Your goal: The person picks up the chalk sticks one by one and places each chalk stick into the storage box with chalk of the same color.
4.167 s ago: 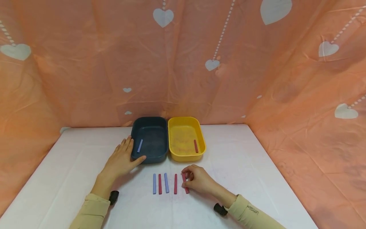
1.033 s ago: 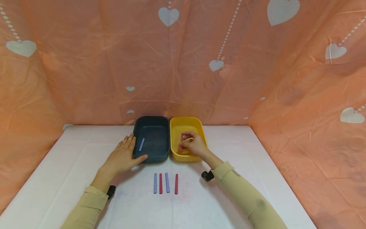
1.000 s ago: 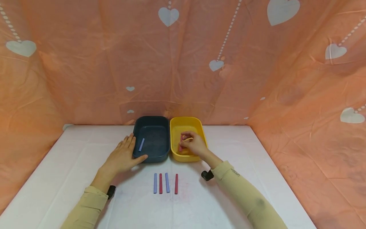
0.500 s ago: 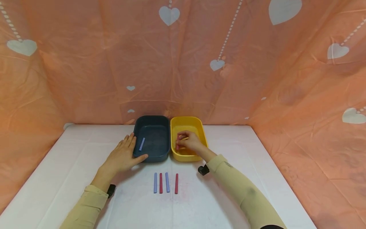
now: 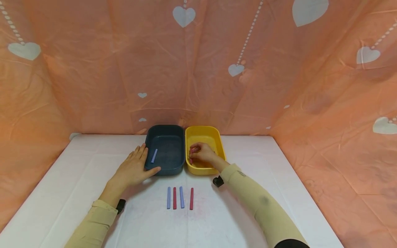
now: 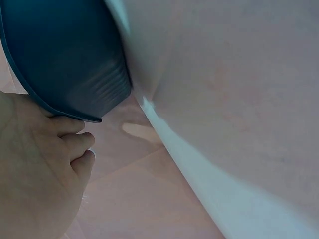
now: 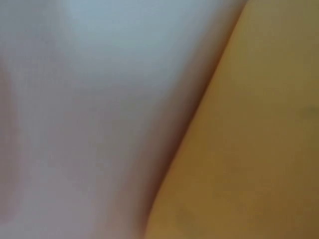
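Inside the yellow tray (image 5: pixel 203 132), near its left wall, my right hand (image 5: pixel 203 153) pinches a red chalk stick (image 5: pixel 190 161) between thumb and fingers. The hand covers most of the tray's right half. My left hand (image 5: pixel 131 168) rests with straight fingers along the left side of the dark blue tray (image 5: pixel 169 151), its thumb at the front rim. A blue chalk stick (image 5: pixel 154 156) lies in that tray. The left wrist view shows the fingers of my left hand (image 6: pixel 40 164) against the dark tray's wall (image 6: pixel 75 55). The yellow tray's side (image 7: pixel 244 139) fills much of the right wrist view.
In front of the trays, a row on the white table (image 5: pixel 145 224) holds a blue chalk stick (image 5: pixel 169 198), a red one (image 5: pixel 174 198), another blue one (image 5: pixel 182 197) and another red one (image 5: pixel 191 198). An orange cloth with hearts (image 5: pixel 124 69) hangs behind and at the sides.
My right hand has lifted a red chalk stick from the row's right end, carried it into the yellow tray, and shifted left inside it. My left hand has stayed at the dark tray.
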Available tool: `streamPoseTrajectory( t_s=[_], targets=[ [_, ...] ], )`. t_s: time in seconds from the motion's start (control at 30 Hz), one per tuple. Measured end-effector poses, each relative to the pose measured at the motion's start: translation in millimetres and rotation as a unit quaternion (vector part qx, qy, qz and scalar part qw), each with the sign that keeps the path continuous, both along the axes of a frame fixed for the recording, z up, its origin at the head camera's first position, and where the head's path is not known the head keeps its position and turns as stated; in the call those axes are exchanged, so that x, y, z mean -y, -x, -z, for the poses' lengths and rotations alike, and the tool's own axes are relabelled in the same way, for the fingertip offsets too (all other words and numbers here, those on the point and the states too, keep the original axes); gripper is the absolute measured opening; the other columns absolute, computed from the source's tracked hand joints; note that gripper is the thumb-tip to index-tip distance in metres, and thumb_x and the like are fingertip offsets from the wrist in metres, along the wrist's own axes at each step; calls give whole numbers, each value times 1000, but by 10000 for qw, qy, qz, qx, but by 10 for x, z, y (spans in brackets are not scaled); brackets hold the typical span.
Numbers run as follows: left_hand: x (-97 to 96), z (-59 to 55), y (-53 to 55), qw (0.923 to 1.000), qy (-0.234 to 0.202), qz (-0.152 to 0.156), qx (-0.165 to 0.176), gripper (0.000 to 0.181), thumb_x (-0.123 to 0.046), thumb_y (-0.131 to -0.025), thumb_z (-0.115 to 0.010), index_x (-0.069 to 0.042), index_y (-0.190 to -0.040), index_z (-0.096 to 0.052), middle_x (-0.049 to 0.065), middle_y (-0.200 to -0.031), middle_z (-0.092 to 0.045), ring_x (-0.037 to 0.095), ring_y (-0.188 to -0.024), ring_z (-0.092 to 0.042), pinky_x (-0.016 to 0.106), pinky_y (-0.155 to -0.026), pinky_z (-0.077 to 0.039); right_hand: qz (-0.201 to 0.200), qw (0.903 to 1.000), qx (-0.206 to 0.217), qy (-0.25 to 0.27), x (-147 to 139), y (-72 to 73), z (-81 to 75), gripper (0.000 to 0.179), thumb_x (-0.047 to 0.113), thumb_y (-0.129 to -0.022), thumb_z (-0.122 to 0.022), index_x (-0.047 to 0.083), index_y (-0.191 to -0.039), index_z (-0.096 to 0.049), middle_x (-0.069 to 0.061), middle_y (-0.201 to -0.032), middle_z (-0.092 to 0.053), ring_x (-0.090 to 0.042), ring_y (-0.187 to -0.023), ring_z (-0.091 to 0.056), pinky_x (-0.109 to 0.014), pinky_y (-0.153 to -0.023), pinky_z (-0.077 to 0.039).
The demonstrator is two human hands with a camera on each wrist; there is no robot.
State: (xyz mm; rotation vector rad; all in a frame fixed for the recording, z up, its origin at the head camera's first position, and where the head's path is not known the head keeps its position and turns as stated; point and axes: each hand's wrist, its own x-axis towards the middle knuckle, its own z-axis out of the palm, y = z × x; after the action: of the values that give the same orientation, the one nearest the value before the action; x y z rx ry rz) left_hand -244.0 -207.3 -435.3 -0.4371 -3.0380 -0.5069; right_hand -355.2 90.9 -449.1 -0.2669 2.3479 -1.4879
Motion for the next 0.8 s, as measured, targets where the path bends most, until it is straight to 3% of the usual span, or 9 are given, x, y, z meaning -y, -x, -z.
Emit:
streamPoseTrajectory(
  t_s=[0.37, 0.8],
  targets=[
    [3, 13, 4, 10000, 16, -41, 87, 111, -67, -95, -59, 18, -156, -24, 35, -167, -15, 53, -154, -15, 63, -125, -16, 30, 9999, 26, -95, 41, 30, 11, 35, -4, -92, -75, -5, -125, -62, -16, -106, -70, -24, -89, -72, -34, -90, -61],
    [5, 14, 15, 10000, 40, -4, -58, 110, -67, -95, -59, 18, -155, -25, 36, -166, -17, 54, -153, -18, 63, -124, -19, -106, 9985, -140, -519, 51, 53, 34, 33, 3, -95, -75, -5, -125, -67, -13, -101, -72, -21, -82, -73, -30, -86, -61]
  ],
)
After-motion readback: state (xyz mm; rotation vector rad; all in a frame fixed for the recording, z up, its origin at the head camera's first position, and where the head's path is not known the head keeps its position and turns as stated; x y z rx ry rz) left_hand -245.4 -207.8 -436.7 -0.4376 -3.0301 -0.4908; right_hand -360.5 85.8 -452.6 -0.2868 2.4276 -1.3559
